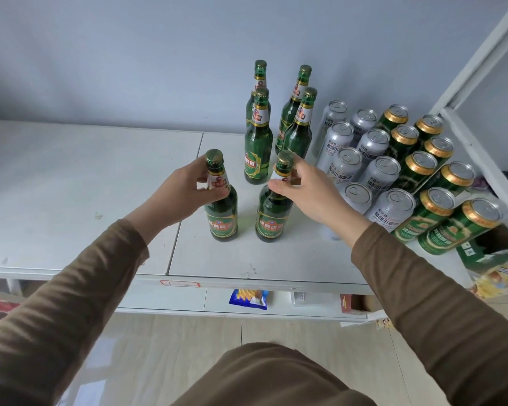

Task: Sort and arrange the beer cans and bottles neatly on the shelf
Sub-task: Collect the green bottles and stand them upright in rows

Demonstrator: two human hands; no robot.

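L hand (188,189) fingers round bottle neck (216,178), R hand (308,186) pinching 2nd bottle (273,212)

Both bottles being held are dark green glass with gold caps: the left bottle (221,200) under the left grip (188,191), and the right bottle (273,209) under the right grip (305,189). Each has a white-and-red neck band and a green label edged in gold with pale lettering. Past the grips, four more green bottles (258,142) look the same. Right of the right grip, silver cans (373,171) with dark print, then green cans (440,224) with gold rims. The shelf (71,177) is plain white, sleeves (71,288) olive-brown.
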